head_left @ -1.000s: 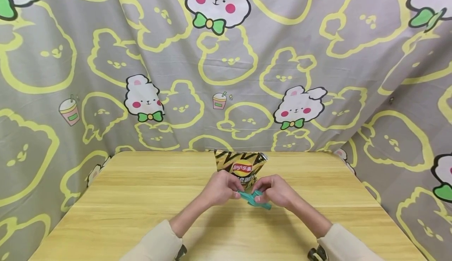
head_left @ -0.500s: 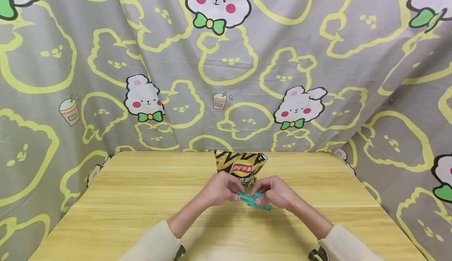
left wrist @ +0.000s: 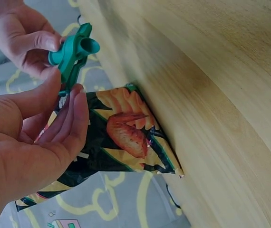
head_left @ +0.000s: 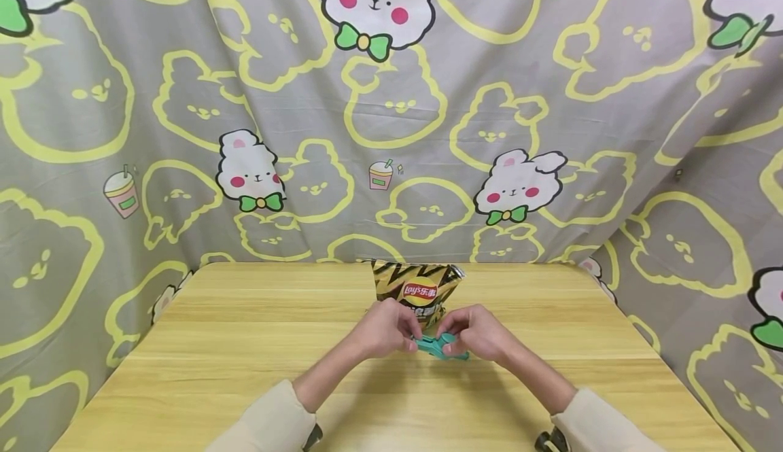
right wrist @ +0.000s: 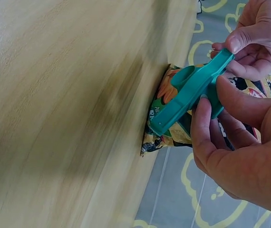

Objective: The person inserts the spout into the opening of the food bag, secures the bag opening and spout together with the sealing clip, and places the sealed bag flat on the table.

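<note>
A teal bag-sealing clip with a round pouring spout point(head_left: 436, 347) is held between both hands above the table. My left hand point(head_left: 387, 329) pinches one end of it between thumb and fingers. From the other side my right hand point(head_left: 480, 333) grips the spout part, which the right wrist view shows between thumb and fingertips. In the left wrist view the clip point(left wrist: 70, 59) stands with its round opening toward the table. Just behind the hands, a Lay's chip bag point(head_left: 419, 291) stands upright; the hands hide its lower part.
The wooden table point(head_left: 257, 343) reaches back to a grey patterned curtain point(head_left: 422, 132), which also hangs along both sides. The chip bag stands near the table's back edge.
The clip has turned a little in the fingers and its right end sits slightly higher. Both hands stay in nearly the same place; the chip bag has not moved.
</note>
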{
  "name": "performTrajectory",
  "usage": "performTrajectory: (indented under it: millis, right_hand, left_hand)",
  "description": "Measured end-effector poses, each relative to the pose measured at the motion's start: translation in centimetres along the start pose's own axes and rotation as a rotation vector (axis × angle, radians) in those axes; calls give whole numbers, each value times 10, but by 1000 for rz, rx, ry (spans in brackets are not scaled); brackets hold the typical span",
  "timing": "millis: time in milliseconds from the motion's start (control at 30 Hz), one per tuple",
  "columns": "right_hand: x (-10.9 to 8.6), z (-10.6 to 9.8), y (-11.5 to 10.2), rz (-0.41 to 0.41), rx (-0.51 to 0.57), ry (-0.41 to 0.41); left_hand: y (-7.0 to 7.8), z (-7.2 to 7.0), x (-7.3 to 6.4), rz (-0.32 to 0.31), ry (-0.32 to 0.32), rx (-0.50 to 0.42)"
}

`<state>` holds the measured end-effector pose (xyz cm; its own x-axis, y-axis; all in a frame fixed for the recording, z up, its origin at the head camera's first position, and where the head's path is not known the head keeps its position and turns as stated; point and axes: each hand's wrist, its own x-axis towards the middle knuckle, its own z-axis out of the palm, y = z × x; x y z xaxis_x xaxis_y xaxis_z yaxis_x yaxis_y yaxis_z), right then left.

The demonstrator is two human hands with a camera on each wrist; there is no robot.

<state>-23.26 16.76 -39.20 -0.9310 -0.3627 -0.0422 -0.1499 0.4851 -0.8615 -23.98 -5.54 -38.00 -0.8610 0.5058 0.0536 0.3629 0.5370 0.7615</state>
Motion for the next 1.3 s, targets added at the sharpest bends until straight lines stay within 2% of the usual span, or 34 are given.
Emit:
performTrajectory:
  millis: [400,633,867,1167,1300]
  right_hand:
    - [0,2,3,37,-12,40]
    - [1,0,5,30,3,43]
    - [1,-2,3,20,20,40]
    - [0,-3,2,12,20,46]
    - [-2,-5,0,13,12,51]
  left_hand:
    - [1,1,1,6,7,7]
    - [5,3,0,-3,9,-1]
    - [1,3,0,-12,25,2]
    - [-3,6,-2,26,46,37]
    - [-7,8,-4,24,52,49]
